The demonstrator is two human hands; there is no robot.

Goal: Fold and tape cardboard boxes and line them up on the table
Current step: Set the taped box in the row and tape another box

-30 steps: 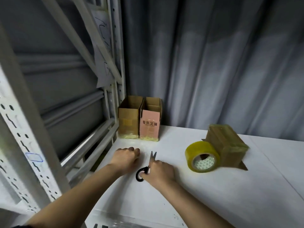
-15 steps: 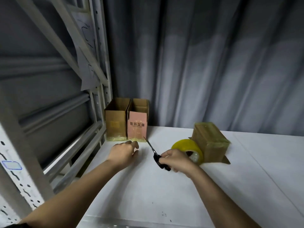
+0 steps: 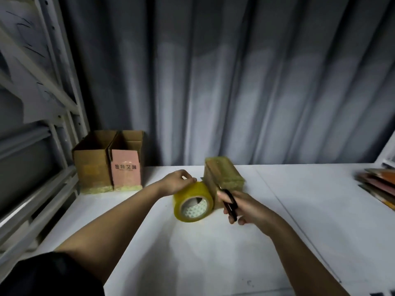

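Taping is the step in hand, and the box being sealed (image 3: 223,178) stands near the middle of the white worktop (image 3: 299,210), its top glossy with tape already laid. Touching its near left side is the yellow tape roll (image 3: 193,202), standing on edge with its core facing the camera. The left hand (image 3: 178,181) rests over the top of the roll, fingertips pinching at the rim where the loose end seems to be, though the tape end itself is too small to make out. The right hand (image 3: 241,207) grips black scissors (image 3: 229,204), blades pointing up toward the box and seemingly closed.

To do this well, I judge the left hand should keep the strip taut and low against the cardboard while the scissors open and cut close to the box edge, so no slack tail curls back on itself.

Further out, two finished boxes, one plain brown (image 3: 93,162) and one with a pink face (image 3: 127,165), stand side by side at the back left corner beside a metal rack (image 3: 62,99). Flat sheets (image 3: 378,184) are stacked at the right edge.
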